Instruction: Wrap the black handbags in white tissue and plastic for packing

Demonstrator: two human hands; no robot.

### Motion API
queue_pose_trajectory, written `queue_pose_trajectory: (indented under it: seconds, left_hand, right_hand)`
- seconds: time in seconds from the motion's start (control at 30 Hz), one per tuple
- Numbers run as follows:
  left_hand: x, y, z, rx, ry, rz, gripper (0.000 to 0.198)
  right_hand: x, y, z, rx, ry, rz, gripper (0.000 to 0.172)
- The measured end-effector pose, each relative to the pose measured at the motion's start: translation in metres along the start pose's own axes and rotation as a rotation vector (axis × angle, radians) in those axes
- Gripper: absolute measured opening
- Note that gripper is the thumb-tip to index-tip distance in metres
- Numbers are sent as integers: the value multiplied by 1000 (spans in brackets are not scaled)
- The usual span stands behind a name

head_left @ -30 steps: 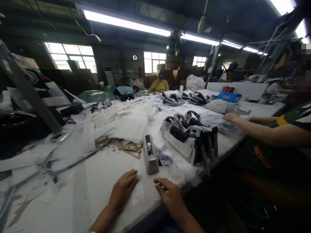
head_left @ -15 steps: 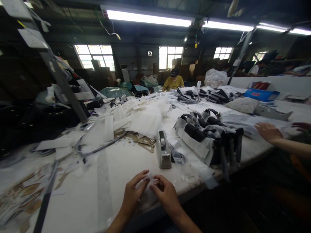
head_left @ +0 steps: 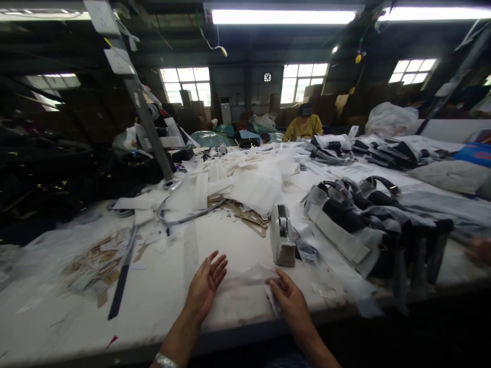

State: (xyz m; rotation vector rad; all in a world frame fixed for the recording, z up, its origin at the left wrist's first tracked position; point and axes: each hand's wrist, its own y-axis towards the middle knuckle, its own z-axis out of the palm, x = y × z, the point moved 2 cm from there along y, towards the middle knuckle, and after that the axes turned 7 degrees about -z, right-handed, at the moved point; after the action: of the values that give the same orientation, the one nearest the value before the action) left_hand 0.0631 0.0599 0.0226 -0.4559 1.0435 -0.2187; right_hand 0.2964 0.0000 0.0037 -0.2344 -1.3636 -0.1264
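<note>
My left hand (head_left: 207,286) is raised over the front of the white table (head_left: 153,296), palm turned inward, fingers apart and holding nothing. To its right, my right hand (head_left: 289,296) pinches a thin translucent sheet (head_left: 255,274), blurred, which stretches leftward from the fingers. Just beyond my right hand a grey tape dispenser (head_left: 283,237) stands upright on the table. Black bags wrapped in white paper and clear plastic (head_left: 345,220) stand in a row to the right of the dispenser.
White sheets (head_left: 255,186) and brown card scraps (head_left: 245,212) lie behind. More scraps (head_left: 95,263) and a dark strip (head_left: 121,286) are at left. A metal post (head_left: 148,122) rises back left. A person in yellow (head_left: 305,127) sits opposite; another person's hand (head_left: 479,250) shows far right.
My hands, earlier close together at the sheet, have moved apart. My left hand has let go and opened; my right hand keeps the sheet. The view has turned left.
</note>
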Motion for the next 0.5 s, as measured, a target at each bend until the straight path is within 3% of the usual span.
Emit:
queue_pose_trajectory:
  seconds: [0.13,0.27,0.4,0.5]
  left_hand:
    - [-17,-15,-26,-44,-45,43,29]
    - [-18,-50,-65,-136,6,137,47]
    - [7,-94,-130,-348,256,172,66]
    - [42,-126,-183,-478,539,36,79]
  right_hand:
    - [-1,-1,-1,26,-67,12,74]
    - [-3,0,-4,28,-165,25,73]
    - [-7,3,-8,24,-307,53,76]
    - [-11,8,-14,58,-391,64,76]
